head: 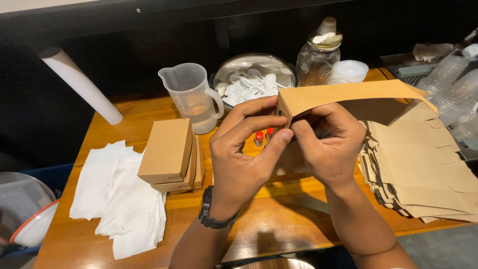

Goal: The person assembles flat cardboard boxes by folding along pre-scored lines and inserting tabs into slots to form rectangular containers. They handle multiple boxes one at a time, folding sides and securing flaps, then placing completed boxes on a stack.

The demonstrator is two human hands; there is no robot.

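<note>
My left hand and my right hand both grip a flat brown cardboard box blank, held above the wooden table. The fingers pinch its left corner, where the card bends. The rest of the blank stretches to the right over a stack of flat brown blanks. A dark watch sits on my left wrist. Two folded brown boxes are stacked to the left of my hands. Behind my fingers stand two small bottles with red caps.
White paper napkins lie at the left. A clear measuring jug, a bowl of white plastic spoons, a glass jar and a lidded tub stand at the back. A white paper roll leans far left. Plastic bottles sit at the right.
</note>
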